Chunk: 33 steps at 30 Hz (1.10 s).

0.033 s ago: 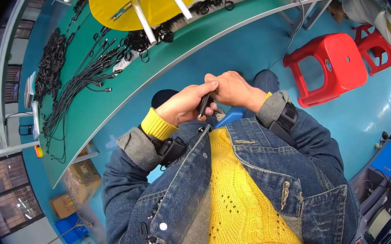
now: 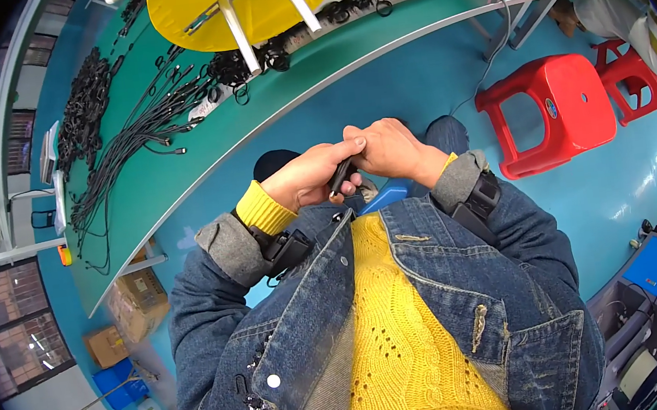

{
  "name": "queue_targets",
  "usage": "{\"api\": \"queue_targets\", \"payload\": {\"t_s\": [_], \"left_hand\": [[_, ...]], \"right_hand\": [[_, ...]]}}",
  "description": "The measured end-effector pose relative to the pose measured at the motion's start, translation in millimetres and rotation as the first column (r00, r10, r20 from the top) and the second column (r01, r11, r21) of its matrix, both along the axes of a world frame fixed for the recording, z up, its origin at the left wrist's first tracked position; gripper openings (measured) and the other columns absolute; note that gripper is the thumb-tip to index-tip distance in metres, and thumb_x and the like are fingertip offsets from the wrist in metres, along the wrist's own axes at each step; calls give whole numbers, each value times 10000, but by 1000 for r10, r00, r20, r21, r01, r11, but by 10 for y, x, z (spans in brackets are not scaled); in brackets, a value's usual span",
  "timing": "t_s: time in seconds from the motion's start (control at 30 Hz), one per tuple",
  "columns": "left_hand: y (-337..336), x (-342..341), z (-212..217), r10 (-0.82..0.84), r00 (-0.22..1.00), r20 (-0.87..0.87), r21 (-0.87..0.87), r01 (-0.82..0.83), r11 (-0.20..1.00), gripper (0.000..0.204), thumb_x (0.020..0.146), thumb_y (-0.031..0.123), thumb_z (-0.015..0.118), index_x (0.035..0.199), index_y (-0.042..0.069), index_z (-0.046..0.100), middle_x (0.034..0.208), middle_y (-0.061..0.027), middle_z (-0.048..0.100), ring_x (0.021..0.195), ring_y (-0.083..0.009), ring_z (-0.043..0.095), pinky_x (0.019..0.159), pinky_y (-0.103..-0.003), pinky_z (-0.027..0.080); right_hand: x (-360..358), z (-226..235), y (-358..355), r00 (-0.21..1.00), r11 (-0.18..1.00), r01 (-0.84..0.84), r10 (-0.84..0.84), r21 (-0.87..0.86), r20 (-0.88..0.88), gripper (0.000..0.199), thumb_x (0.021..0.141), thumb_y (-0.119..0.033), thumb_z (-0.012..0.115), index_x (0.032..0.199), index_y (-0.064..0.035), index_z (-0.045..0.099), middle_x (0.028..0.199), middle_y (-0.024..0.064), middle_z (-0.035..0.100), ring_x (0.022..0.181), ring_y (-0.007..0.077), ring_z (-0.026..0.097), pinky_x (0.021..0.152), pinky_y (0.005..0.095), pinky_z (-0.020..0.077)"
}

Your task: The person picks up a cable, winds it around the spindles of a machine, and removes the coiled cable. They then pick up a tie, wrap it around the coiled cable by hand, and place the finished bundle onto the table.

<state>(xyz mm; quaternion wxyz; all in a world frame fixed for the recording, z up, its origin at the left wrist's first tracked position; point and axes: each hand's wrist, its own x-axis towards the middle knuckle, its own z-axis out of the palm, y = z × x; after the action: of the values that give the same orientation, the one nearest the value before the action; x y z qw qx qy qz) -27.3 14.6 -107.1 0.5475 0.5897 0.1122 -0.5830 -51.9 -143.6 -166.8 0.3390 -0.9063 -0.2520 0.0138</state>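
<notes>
The slim black piece sits between the person's two hands, just in front of the open denim jacket and above the lap, its near end slanting down toward the body and a little left. Steadying it calls, I'd judge, for a light, even pinch: the left hand should stay firm while the right hand does any fine work, with thumbs close together so that the piece cannot twist or slip. Tipping the knuckles aside would help the eyes, since the upper end is covered. The left hand is closed around the piece, thumb laid across toward the right hand; the right is curled over the far end, knuckles up, but I cannot tell whether its hidden fingers grip. Both forearms angle inward, elbows bent and near the sides, wrists unsupported; resting them on the thighs would likely steady things. Beyond, black cables lie fanned across the green tabletop, well apart from the hands.
</notes>
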Motion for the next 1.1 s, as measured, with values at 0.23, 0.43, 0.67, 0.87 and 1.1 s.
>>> {"api": "queue_targets", "payload": {"t_s": [0.23,0.43,0.67,0.87,1.1], "left_hand": [[126,-21,-181,-149,964,220,-214,197,957,353,883,380,528,896,29,494,685,-34,514,518,-80,503,395,-190,393],[172,-27,-115,-210,940,270,-178,263,948,306,878,321,539,860,17,514,666,-31,512,456,-88,489,403,-194,389],[170,-23,-179,-472,853,222,-35,491,871,320,842,303,589,721,19,504,589,-9,493,432,-84,492,379,-206,409],[198,-133,-334,-222,885,409,-108,288,951,296,840,283,603,782,-2,550,578,-25,523,426,-92,494,382,-210,397],[265,30,-402,-311,947,-80,-198,291,936,240,844,248,603,821,11,569,600,-7,543,487,-61,523,363,-180,391]], "right_hand": [[37,-61,8,999,932,-26,40,362,-31,148,748,-161,566,764,-30,499,634,164,597,627,367,588,553,437,448],[-30,-217,116,955,725,133,89,676,-283,178,704,-144,604,788,-14,516,646,169,602,651,361,600,566,422,461],[-68,-10,139,989,971,-115,132,-209,69,189,672,-109,597,816,11,571,649,198,600,612,352,602,553,400,477],[-76,-219,219,961,822,158,-1,548,-276,180,664,-95,615,807,5,572,664,186,607,579,314,609,543,363,492],[-84,-245,199,982,968,146,-118,206,-144,173,653,-107,568,766,9,629,709,218,612,676,354,614,612,409,490]]}}
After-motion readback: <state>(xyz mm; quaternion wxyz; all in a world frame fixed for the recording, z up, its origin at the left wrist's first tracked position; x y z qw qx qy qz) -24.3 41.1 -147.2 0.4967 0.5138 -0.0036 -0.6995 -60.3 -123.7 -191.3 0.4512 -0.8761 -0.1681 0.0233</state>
